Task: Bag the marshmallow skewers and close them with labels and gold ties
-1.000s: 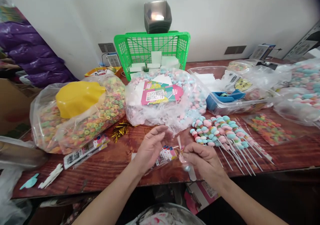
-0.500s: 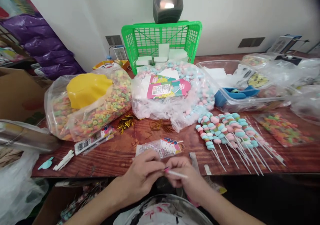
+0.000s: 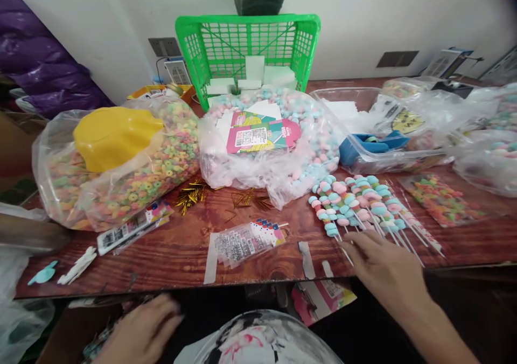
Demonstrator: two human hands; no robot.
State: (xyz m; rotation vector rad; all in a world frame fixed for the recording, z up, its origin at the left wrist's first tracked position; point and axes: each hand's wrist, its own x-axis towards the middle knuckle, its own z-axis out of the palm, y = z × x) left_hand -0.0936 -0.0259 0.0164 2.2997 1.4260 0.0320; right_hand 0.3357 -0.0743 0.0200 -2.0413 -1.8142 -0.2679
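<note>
My right hand (image 3: 383,261) is over the lower sticks of the marshmallow skewers (image 3: 363,202), fingers bent and somewhat apart at the white sticks. I see nothing lifted in it. The skewers lie side by side in a pile, pink and blue marshmallows on white sticks. My left hand (image 3: 147,326) is low at the left, below the table edge and beside a box (image 3: 64,331) with colourful things in it. It is smeared by motion, so its grip does not show. Clear printed bags (image 3: 246,243) lie at the middle of the table.
Behind are a bag of candy rings (image 3: 173,138) with a yellow bowl (image 3: 117,138), a bag of marshmallows (image 3: 315,143) and a green basket (image 3: 248,22). A clear tub (image 3: 388,159) and candy packet (image 3: 444,197) are right. White sticks (image 3: 78,265) lie left.
My hands were together at the front, with a white stick between them. They have parted: the left went down and left, the right moved right to the skewers. The view has shifted.
</note>
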